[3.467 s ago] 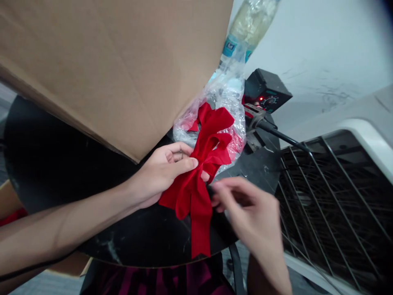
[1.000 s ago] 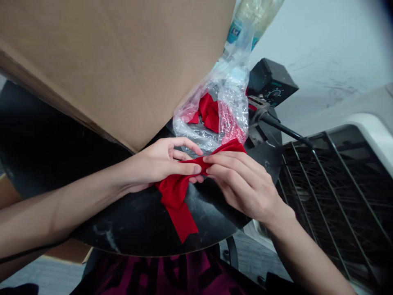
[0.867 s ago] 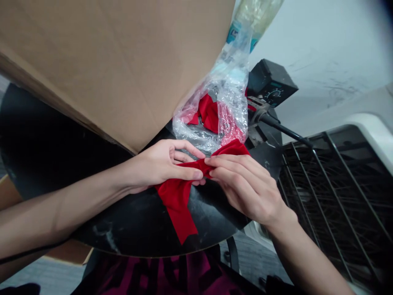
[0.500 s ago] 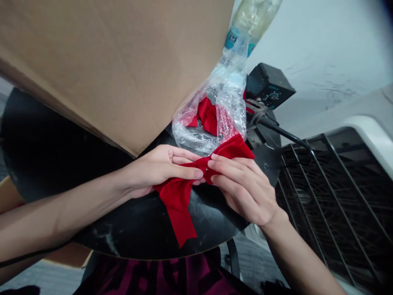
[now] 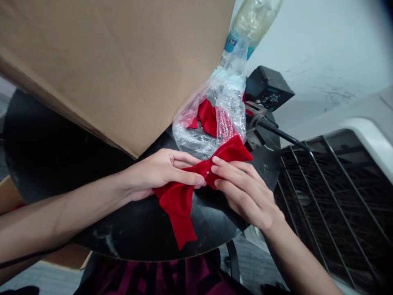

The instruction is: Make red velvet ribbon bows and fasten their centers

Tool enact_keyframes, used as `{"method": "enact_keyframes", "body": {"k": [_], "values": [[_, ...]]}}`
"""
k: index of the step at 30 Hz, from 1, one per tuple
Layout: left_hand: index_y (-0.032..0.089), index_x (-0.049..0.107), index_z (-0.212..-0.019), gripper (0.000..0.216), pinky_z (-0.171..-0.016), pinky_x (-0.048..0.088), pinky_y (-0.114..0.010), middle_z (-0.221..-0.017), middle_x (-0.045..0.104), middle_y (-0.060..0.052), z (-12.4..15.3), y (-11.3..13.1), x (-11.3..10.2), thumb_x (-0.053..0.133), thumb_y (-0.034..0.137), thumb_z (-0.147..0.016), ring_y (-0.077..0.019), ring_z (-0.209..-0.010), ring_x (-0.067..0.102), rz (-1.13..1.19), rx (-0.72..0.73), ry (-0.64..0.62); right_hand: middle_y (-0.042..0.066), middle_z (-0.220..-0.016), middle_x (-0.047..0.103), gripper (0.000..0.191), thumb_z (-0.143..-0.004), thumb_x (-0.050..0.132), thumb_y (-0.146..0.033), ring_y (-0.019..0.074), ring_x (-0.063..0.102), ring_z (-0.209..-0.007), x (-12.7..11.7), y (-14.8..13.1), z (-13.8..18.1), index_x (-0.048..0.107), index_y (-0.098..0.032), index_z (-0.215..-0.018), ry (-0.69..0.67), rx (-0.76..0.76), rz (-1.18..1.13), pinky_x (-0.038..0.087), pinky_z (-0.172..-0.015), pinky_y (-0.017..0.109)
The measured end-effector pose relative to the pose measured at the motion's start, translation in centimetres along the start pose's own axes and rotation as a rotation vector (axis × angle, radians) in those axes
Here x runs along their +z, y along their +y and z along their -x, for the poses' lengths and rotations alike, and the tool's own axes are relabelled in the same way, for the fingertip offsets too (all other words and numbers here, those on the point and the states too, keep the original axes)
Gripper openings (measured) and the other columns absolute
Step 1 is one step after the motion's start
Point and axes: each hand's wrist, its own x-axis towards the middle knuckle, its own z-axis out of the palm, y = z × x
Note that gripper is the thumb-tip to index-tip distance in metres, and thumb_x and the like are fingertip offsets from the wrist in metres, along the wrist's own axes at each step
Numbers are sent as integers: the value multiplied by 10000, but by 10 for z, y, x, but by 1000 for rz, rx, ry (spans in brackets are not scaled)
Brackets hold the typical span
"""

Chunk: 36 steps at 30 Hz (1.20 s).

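Head view, looking down on a round black desk. We note a red velvet ribbon bow at the centre of the view, lying on the desk top and held slightly against it. Its long axis runs from 2 o'clock, at the upper loop, to 7 o'clock, at the notched tail, which hangs free.

The left hand comes in from 9 o'clock and the right hand from 4 o'clock. Both are about equally close, since both are on the bow. The left fingers are curled nearly closed and pinch the gathered middle from the 9 o'clock side. The right fingers lie close together, pressing the same gather from the other side. Between the fingertips, a tiny metal glint shows on the ribbon, too small to identify.

At 12 o'clock, a clear plastic bag holds more red ribbon. A cardboard box leans in overhead. Farther out at 1 o'clock, a plastic bottle has a blue label, unreadable. A black control unit has a dial, its markings too small to read.
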Motion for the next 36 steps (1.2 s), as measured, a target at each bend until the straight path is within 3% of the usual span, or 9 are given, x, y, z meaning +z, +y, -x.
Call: {"method": "enact_keyframes", "body": {"k": [12, 17, 21, 24, 30, 36], "values": [[167, 842, -1082, 378, -728, 639, -166, -893, 848, -82, -2, -1, 1, 961, 148, -724, -124, -768, 795, 38, 35, 30, 236, -1169, 778, 215, -969, 623, -29, 385, 639, -1356, 1, 3, -3, 676, -55, -1175, -49, -51, 53, 638, -948, 521], [157, 854, -1044, 433, -717, 633, -165, -868, 852, -85, -2, -1, 2, 982, 88, -635, -130, -730, 786, -114, 91, 94, 161, -1147, 772, 373, -895, 737, -86, 282, 755, -1128, -5, 1, -16, 650, -134, -1255, 58, 170, -124, 648, -898, 434], [169, 862, -1016, 415, -788, 646, -200, -882, 856, -69, 0, -1, 3, 967, 74, -626, -164, -794, 809, -191, 121, 108, 119, -1244, 734, 400, -931, 729, -123, 241, 684, -1136, -18, 5, -36, 644, -164, -1320, -221, 263, -90, 592, -1015, 415], [179, 864, -1011, 427, -823, 649, -216, -886, 859, -53, 1, 0, 5, 961, 64, -612, -182, -832, 819, -253, 125, 143, 81, -1207, 744, 284, -967, 707, -148, 226, 663, -1079, -21, 10, -41, 692, -197, -1246, -301, 246, -123, 582, -988, 408], [193, 866, -1005, 464, -819, 647, -205, -921, 862, -37, 1, -1, 6, 967, 47, -576, -186, -870, 822, -263, 120, 157, 81, -1134, 771, 174, -983, 675, -103, 209, 662, -1010, -11, 10, -37, 691, -151, -1149, -241, 227, -94, 585, -931, 387], [174, 863, -1005, 402, -771, 646, -181, -884, 858, -72, 1, -1, 4, 978, 95, -628, -154, -775, 811, -147, 98, 101, 116, -1141, 789, 220, -955, 675, -33, 225, 694, -1007, -1, 7, -31, 663, -131, -1152, -110, 152, -40, 597, -913, 414]]}}
